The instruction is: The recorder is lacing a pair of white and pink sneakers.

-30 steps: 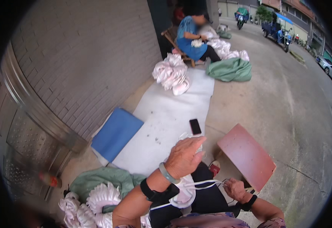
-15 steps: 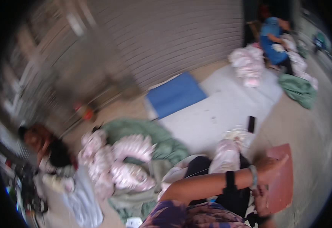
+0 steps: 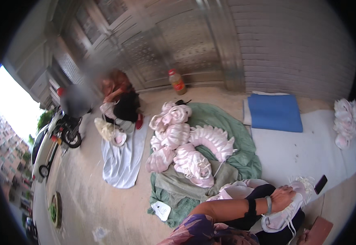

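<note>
The left hand (image 3: 282, 199) rests on a pale pink-and-white upper (image 3: 272, 222) across the person's dark-trousered lap, fingers bent down over it; I can't tell whether they pinch it. The upper's white laces (image 3: 290, 222) hang loose. Further right, the right hand (image 3: 303, 237) is mostly cut off by the lower edge, beside a small reddish table (image 3: 320, 232), and I can't tell whether it is open or closed. The step in hand looks like positioning the upper on the lap; the next move calls for a steady hold with the laces clear of the fingers

Out on the concrete, from the left, there's a car (image 3: 43, 151), a motorbike (image 3: 70, 136), then another person (image 3: 119, 90) seated low behind a whitish sheet (image 3: 123, 163). A heap of similar uppers (image 3: 172, 132) lies on green sacking (image 3: 247, 161), with a bottle (image 3: 177, 84) by the metal door (image 3: 174, 45) behind. To the right are a folded blue mat (image 3: 276, 113), a long pale ground sheet (image 3: 304, 143) and a dark phone (image 3: 320, 184) near the left hand
</note>
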The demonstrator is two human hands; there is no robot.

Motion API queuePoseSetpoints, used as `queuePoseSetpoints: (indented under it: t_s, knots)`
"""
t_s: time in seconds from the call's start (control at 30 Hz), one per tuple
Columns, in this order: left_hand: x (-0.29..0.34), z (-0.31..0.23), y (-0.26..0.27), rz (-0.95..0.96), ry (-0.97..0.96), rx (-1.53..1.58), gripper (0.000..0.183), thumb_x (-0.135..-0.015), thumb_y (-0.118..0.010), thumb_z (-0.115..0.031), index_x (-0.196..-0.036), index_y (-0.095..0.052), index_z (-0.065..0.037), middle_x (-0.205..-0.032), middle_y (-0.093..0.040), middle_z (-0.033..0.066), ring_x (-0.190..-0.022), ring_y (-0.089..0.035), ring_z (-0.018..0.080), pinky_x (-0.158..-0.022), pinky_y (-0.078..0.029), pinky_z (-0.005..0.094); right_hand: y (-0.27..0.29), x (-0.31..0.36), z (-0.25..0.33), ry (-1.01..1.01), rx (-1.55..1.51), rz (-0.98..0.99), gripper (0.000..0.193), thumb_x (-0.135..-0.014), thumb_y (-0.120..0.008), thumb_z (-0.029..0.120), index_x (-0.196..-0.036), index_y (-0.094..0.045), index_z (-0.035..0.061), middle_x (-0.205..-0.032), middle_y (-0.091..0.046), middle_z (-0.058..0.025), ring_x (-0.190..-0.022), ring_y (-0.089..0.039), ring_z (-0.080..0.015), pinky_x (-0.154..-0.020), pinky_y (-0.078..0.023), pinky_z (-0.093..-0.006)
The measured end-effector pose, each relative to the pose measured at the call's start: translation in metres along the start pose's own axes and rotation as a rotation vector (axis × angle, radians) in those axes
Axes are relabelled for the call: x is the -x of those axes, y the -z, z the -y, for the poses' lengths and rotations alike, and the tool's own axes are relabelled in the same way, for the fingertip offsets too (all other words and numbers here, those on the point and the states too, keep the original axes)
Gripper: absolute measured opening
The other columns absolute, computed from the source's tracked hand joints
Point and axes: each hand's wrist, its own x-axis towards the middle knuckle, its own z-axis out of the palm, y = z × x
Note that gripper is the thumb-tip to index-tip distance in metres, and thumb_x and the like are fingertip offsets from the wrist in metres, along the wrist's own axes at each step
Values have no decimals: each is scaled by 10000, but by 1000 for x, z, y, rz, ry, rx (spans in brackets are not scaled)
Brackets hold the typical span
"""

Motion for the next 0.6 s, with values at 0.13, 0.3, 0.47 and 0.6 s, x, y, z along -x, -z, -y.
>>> queuePoseSetpoints:
  t_s: [0.13,0.3,0.47,0.6]
  knots:
    - [32,31,10,172,125,-99,682,-765,-578,-465,-1294,-402,-73,-1365,-322,185,-1260,-271,398,-959,-297,580,1,-25,-36,-133,52,-56,244,-917,-477,225,-1026,-564,24,-796,-584,-68,-764,-561,-199,-729,-462,-315]
    - [50,56,13,341,237,-93,719,-787,-576,-461,-1351,-340,-83,-1409,-270,179,-1290,-232,410,-993,-269,589,-29,-55,-8,72,329,30,255,-912,-482,248,-1038,-565,42,-812,-620,-86,-739,-589,-213,-715,-471,-321]
    - [42,64,4,370,218,-65,720,-799,-562,-466,-1364,-326,-87,-1417,-254,179,-1290,-221,418,-997,-252,589,-36,-62,-16,159,685,-79,285,-911,-470,323,-1034,-580,91,-839,-646,-103,-737,-604,-258,-688,-472,-377]
    - [38,66,8,388,214,-46,705,-805,-553,-447,-1359,-331,-73,-1413,-257,187,-1287,-225,420,-999,-253,570,-46,-54,16,95,767,-64,329,-916,-432,335,-1082,-574,90,-958,-632,-142,-860,-592,-297,-927,-359,-426]
